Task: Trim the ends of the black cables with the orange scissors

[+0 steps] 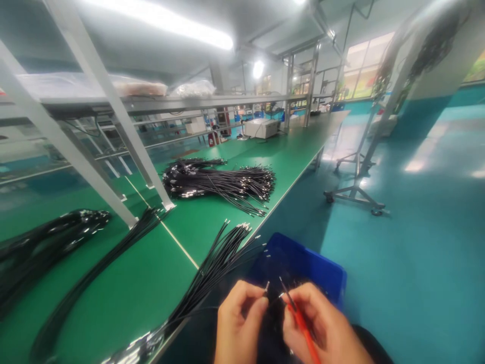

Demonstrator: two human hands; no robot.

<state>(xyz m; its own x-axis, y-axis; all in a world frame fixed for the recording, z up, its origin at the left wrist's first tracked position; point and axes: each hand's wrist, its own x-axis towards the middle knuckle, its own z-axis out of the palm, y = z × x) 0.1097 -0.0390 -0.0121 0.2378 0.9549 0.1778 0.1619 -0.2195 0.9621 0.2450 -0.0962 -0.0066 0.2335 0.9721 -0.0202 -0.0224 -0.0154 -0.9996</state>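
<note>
Near the bottom centre, my left hand (242, 318) pinches the end of a black cable, whose pale tip (267, 286) sticks up past the fingers. Just to its right, my right hand (316, 318) is closed around a red-handled tool (305, 331) with a thin dark point. A small metallic piece (281, 295) shows at the right fingertips. The two hands are close together but apart, above a blue bin (326, 268). Beside them on the left, a bundle of black cables (215, 263) with pale ends lies over the edge of the green table (159, 278).
A large pile of black cables (227, 182) lies further back on the table. More cable bundles (49, 240) are at the left, by slanted metal posts (109, 96). A white box (261, 128) stands at the back. A wheeled metal stand (356, 194) is on the floor at the right.
</note>
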